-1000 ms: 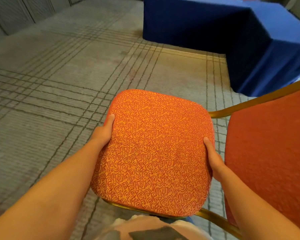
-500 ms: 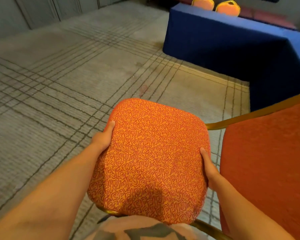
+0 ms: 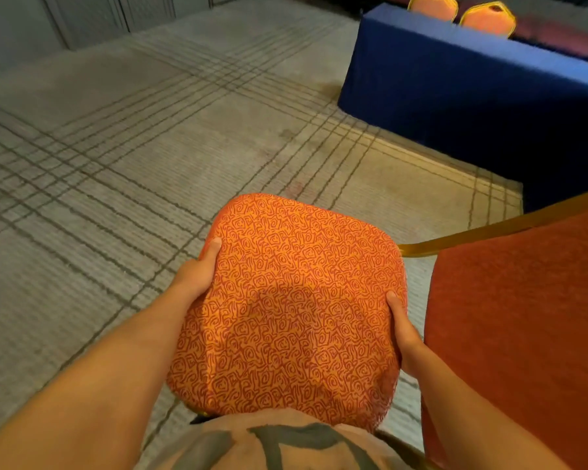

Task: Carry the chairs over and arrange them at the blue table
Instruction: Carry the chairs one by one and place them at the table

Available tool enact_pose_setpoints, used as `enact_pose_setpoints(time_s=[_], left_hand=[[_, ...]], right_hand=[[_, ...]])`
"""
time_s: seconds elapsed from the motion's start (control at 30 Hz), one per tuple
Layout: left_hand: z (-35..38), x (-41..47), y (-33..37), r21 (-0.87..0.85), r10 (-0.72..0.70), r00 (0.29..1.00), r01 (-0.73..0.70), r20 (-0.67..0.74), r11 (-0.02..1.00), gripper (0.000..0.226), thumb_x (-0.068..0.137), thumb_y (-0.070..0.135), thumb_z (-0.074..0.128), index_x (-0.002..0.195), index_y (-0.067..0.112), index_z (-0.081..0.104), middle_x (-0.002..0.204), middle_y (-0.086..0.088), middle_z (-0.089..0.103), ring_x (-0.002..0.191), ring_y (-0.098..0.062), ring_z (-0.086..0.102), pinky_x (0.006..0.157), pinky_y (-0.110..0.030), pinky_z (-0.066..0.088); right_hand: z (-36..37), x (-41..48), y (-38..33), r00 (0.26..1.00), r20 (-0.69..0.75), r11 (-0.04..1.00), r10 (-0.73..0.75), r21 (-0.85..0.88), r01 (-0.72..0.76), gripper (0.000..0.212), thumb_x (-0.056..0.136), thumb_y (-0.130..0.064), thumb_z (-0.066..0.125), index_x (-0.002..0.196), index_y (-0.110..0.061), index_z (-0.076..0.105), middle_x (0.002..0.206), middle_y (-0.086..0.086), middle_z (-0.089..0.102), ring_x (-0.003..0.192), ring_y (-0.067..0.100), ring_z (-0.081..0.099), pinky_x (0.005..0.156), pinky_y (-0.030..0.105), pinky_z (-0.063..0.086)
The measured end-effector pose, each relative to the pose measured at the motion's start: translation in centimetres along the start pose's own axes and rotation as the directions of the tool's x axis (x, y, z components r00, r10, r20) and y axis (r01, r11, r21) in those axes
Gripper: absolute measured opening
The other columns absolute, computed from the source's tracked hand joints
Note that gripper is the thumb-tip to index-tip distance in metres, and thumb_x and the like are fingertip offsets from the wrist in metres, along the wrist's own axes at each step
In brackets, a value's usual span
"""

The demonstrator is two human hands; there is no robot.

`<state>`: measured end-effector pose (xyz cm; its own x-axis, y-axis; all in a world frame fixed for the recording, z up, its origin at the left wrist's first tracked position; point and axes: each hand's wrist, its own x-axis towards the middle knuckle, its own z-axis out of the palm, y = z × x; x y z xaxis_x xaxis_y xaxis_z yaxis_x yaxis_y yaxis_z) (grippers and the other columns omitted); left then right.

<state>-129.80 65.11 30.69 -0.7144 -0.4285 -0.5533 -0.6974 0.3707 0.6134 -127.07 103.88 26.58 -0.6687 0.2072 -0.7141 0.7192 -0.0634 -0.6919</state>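
I hold a chair [image 3: 292, 307] with an orange swirl-patterned seat in front of my body, above the carpet. My left hand [image 3: 197, 276] grips the seat's left edge and my right hand [image 3: 403, 329] grips its right edge. The chair's red backrest [image 3: 523, 327] and gold frame bar [image 3: 482, 234] fill the right side. The blue-clothed table [image 3: 472, 93] stands ahead at the upper right, apart from the chair. The chair's legs are hidden below the seat.
Two orange chair backs [image 3: 462, 15] show behind the blue table's far side. Grey carpet with dark plaid lines [image 3: 150, 147] stretches ahead and to the left. Grey wall panels [image 3: 82, 18] run along the upper left.
The view has lifted and the blue table has slid to the right and farther up. Two chair backs behind it came into sight. Both hands keep their grip on the seat.
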Motion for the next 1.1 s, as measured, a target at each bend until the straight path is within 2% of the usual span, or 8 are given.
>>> enact_pose_setpoints(time_s=[0.13, 0.27, 0.43, 0.6, 0.8, 1.1], left_hand=[[-3.1, 7.6, 5.8, -0.007, 0.041, 0.999, -0.041, -0.014, 0.999, 0.101, 0.081, 0.081, 0.026, 0.134, 0.0, 0.052, 0.139, -0.027, 0.048, 0.13, -0.037, 0.046, 0.108, -0.038, 0.034], [-6.6, 14.1, 11.3, 0.01, 0.094, 0.995, -0.094, -0.04, 0.996, 0.1, 0.083, 0.081, 0.024, 0.134, 0.0, 0.052, 0.138, -0.027, 0.049, 0.13, -0.036, 0.046, 0.107, -0.037, 0.034], [-9.9, 20.3, 16.4, -0.011, 0.132, 0.987, -0.134, -0.089, 0.991, 0.098, 0.084, 0.079, 0.024, 0.128, -0.002, 0.057, 0.133, -0.028, 0.053, 0.126, -0.037, 0.049, 0.104, -0.038, 0.036], [-11.3, 27.4, 19.7, -0.021, 0.09, 0.992, -0.092, -0.091, 0.996, 0.098, 0.084, 0.079, 0.023, 0.127, -0.003, 0.057, 0.131, -0.029, 0.054, 0.124, -0.039, 0.05, 0.102, -0.039, 0.038], [-11.1, 37.8, 24.1, -0.069, 0.004, 0.998, -0.008, -0.058, 0.998, 0.099, 0.083, 0.081, 0.023, 0.129, 0.0, 0.057, 0.132, -0.028, 0.054, 0.125, -0.037, 0.05, 0.104, -0.039, 0.037], [-12.7, 52.9, 37.3, -0.144, -0.05, 0.998, 0.045, -0.037, 0.989, 0.099, 0.082, 0.081, 0.026, 0.134, 0.001, 0.053, 0.138, -0.025, 0.05, 0.13, -0.035, 0.047, 0.108, -0.038, 0.033]], right_hand=[[5.4, 4.1, -5.5, 0.999, -0.023, 0.999, -0.035, 0.025, 0.036, 0.114, 0.026, -0.095, 0.065, 0.118, -0.028, 0.065, 0.112, 0.01, 0.071, 0.104, 0.033, 0.067, 0.1, 0.054, 0.048], [10.4, 7.3, -12.0, 0.995, -0.045, 0.994, -0.087, 0.058, 0.09, 0.131, 0.023, -0.096, 0.065, 0.129, -0.02, 0.061, 0.117, 0.011, 0.069, 0.107, 0.033, 0.065, 0.102, 0.052, 0.047], [15.7, 10.1, -19.8, 0.986, -0.02, 0.985, -0.164, 0.05, 0.165, 0.128, 0.016, -0.097, 0.061, 0.125, -0.028, 0.058, 0.118, 0.01, 0.066, 0.11, 0.032, 0.062, 0.103, 0.053, 0.045], [19.9, 15.8, -25.2, 0.99, -0.002, 0.99, -0.141, 0.005, 0.141, 0.139, 0.018, -0.097, 0.062, 0.135, -0.023, 0.055, 0.122, 0.01, 0.066, 0.11, 0.032, 0.062, 0.105, 0.052, 0.044], [24.8, 25.7, -32.4, 0.997, 0.005, 0.994, -0.08, -0.077, 0.08, 0.144, 0.016, -0.099, 0.058, 0.135, -0.018, 0.056, 0.123, 0.012, 0.066, 0.109, 0.033, 0.062, 0.105, 0.052, 0.044], [31.2, 41.5, -48.7, 0.999, 0.024, 0.989, -0.034, -0.147, 0.037, 0.13, 0.022, -0.099, 0.06, 0.126, -0.02, 0.062, 0.116, 0.01, 0.069, 0.106, 0.031, 0.065, 0.103, 0.05, 0.046]])
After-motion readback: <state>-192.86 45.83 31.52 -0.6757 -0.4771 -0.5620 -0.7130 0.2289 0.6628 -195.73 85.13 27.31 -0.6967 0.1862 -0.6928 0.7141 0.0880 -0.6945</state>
